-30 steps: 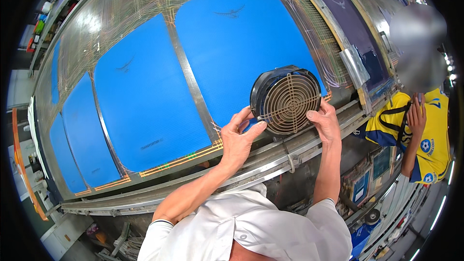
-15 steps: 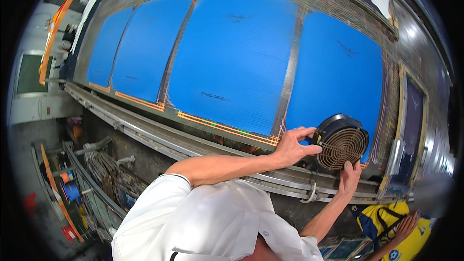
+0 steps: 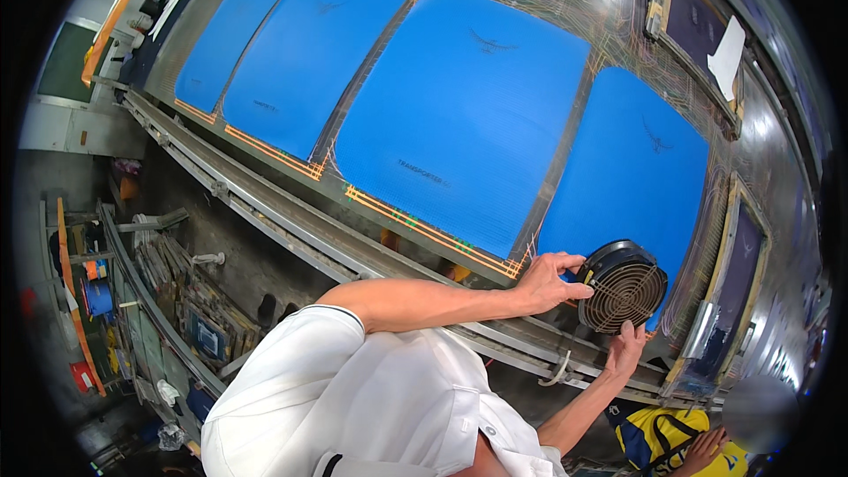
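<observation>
A round black fan point(image 3: 625, 297) with a wire guard of rings sits over the near end of the rightmost blue sheet point(image 3: 632, 150). My left hand point(image 3: 549, 284) grips the fan's left edge, forefinger above and thumb below. From the near side, my right hand point(image 3: 626, 352) holds the fan's lower rim with its fingertips. Whether the fan touches the sheet, I cannot tell. To its left lies another blue sheet point(image 3: 468, 115) with small dark printing near both ends.
More blue sheets point(image 3: 318, 53) continue leftward along the long table, orange tape point(image 3: 424, 225) at their near edges. A metal rail point(image 3: 291, 234) runs along the front. Framed screens point(image 3: 729, 274) stand at right. Another person in yellow and blue point(image 3: 680, 437) is at lower right.
The whole view has turned and shifted, so the table sits at a steeper slant. Both hands keep hold of the fan, which stays near the same end of the rightmost sheet.
</observation>
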`<state>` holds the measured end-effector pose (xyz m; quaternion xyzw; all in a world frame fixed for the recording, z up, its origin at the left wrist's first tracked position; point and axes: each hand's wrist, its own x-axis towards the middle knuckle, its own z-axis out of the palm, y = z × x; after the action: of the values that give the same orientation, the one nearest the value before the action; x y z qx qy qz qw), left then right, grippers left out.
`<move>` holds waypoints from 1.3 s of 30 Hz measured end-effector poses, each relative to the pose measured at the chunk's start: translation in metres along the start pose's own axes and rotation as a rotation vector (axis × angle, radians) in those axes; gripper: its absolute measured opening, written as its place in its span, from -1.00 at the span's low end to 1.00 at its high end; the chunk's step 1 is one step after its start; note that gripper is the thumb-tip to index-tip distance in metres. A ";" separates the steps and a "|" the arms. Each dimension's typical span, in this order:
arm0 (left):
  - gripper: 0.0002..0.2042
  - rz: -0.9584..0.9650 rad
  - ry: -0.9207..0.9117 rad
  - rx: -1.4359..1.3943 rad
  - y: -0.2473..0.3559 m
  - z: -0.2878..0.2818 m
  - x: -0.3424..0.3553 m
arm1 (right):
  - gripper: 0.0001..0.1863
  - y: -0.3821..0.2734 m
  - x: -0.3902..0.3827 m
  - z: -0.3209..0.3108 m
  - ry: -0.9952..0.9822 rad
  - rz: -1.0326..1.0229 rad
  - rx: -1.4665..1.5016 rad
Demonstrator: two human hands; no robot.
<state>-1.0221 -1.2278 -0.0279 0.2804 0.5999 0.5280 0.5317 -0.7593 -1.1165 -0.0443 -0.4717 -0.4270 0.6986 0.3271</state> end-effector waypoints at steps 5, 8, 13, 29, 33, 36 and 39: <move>-0.41 0.008 0.060 0.013 -0.003 0.001 0.000 | -0.24 -0.002 0.001 0.000 -0.031 0.018 0.029; -0.39 0.005 0.077 -0.033 -0.011 0.004 0.001 | -0.28 0.002 0.004 -0.009 -0.027 0.016 0.023; -0.37 0.039 0.108 -0.047 -0.015 0.006 0.004 | -0.33 -0.001 0.006 -0.014 -0.070 0.043 0.031; -0.33 0.053 0.113 -0.050 -0.023 0.009 0.008 | -0.32 0.003 0.008 -0.024 -0.083 0.040 -0.031; -0.33 0.061 0.126 -0.055 -0.022 0.006 0.004 | -0.30 -0.001 0.002 -0.002 -0.067 0.035 0.052; -0.42 0.085 0.099 0.062 -0.018 0.010 0.008 | -0.33 -0.001 -0.004 -0.006 -0.036 0.021 0.042; -0.67 0.170 0.104 -0.050 -0.027 0.009 0.012 | -0.36 -0.005 -0.002 0.003 0.033 0.102 -0.005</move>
<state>-1.0106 -1.2222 -0.0563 0.2894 0.5872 0.5998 0.4600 -0.7613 -1.1170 -0.0385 -0.5049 -0.3988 0.7056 0.2971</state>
